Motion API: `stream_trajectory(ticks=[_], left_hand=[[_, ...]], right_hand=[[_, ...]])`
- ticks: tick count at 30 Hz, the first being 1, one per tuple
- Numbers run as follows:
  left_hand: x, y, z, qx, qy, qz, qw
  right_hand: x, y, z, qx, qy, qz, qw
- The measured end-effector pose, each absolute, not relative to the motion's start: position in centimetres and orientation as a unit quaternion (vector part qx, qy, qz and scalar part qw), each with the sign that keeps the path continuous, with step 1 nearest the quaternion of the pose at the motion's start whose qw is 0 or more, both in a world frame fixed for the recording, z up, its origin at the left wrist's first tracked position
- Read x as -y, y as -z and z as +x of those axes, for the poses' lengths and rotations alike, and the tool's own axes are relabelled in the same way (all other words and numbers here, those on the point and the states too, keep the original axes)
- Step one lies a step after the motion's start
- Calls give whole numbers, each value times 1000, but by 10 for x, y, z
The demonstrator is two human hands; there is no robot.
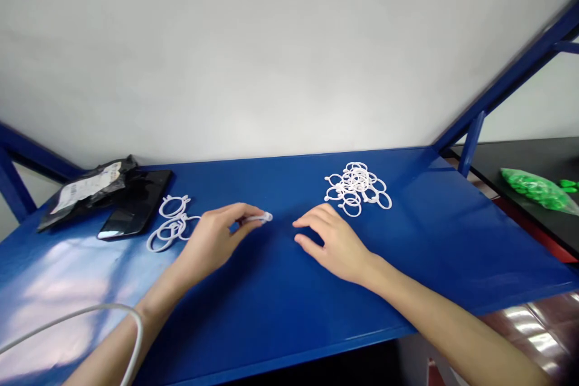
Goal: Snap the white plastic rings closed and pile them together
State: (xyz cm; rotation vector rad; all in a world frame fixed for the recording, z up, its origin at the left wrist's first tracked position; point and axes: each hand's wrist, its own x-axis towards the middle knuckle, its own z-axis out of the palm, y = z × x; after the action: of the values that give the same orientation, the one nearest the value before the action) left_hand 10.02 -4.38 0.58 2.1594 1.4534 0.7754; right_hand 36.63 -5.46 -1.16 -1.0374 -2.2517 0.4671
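Pinched between the thumb and fingers of my left hand is a white plastic curtain ring, seen nearly edge-on with its knobbed end sticking out to the right. My right hand hovers to the right of it, thumb and fingers apart, holding nothing. Beyond my right hand lies a pile of white curtain rings, overlapping each other. Several more white curtain rings lie just left of my left hand, partly hidden behind it.
On the blue table, a black phone lies at the left beside a black plastic package with a white label. A white cable crosses my left forearm. A bag of green pieces rests on a dark surface at the right.
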Motion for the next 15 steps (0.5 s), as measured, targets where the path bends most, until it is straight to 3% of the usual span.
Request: stream_trajectory(ticks=[7,15], left_hand=[[68,4,138,-448,-316,690,473],[70,6,139,-436,-355,637,528]], right_hand=[[61,14,356,813,-308,-379,316],[64,6,354,691,-487,-414,337]])
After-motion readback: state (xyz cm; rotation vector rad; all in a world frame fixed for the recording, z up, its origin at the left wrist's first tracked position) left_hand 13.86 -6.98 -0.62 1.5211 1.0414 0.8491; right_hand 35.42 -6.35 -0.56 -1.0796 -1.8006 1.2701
